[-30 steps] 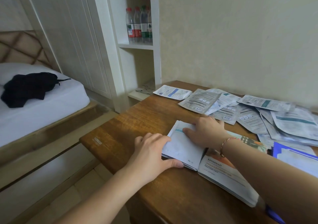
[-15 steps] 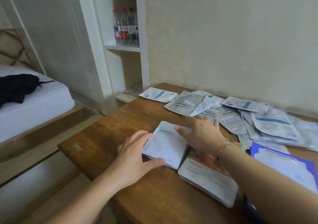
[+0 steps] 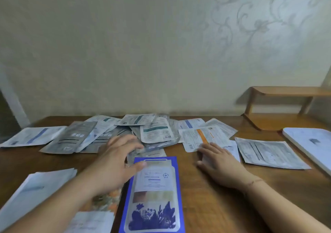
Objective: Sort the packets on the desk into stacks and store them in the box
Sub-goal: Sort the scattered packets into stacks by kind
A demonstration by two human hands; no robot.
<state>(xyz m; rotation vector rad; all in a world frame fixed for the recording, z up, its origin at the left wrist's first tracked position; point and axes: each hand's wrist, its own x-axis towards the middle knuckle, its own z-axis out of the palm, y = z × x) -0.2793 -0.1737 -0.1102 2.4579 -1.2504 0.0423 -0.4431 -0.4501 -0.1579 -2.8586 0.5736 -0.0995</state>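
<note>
Several flat packets lie scattered along the back of the wooden desk (image 3: pixel 223 206), among them a teal-striped packet (image 3: pixel 155 130) and an orange-striped packet (image 3: pixel 204 137). A blue-bordered packet (image 3: pixel 154 195) lies in front of me. My left hand (image 3: pixel 114 163) hovers over the pile's near edge, fingers spread, thumb at the blue packet's top edge, holding nothing. My right hand (image 3: pixel 220 164) lies flat with fingers apart on a white packet beside the orange-striped one. A white stack (image 3: pixel 34 188) and an orange-printed packet (image 3: pixel 105 200) sit at the lower left under my forearm.
A white flat box or lid (image 3: pixel 309 143) lies at the desk's right edge. A small wooden shelf riser (image 3: pixel 279 105) stands at the back right against the patterned wall. A grey printed packet (image 3: pixel 266 152) lies right of my right hand.
My view has swung right, away from the bed and shelves. Both hands have left the white stack at the left and moved to the scattered pile.
</note>
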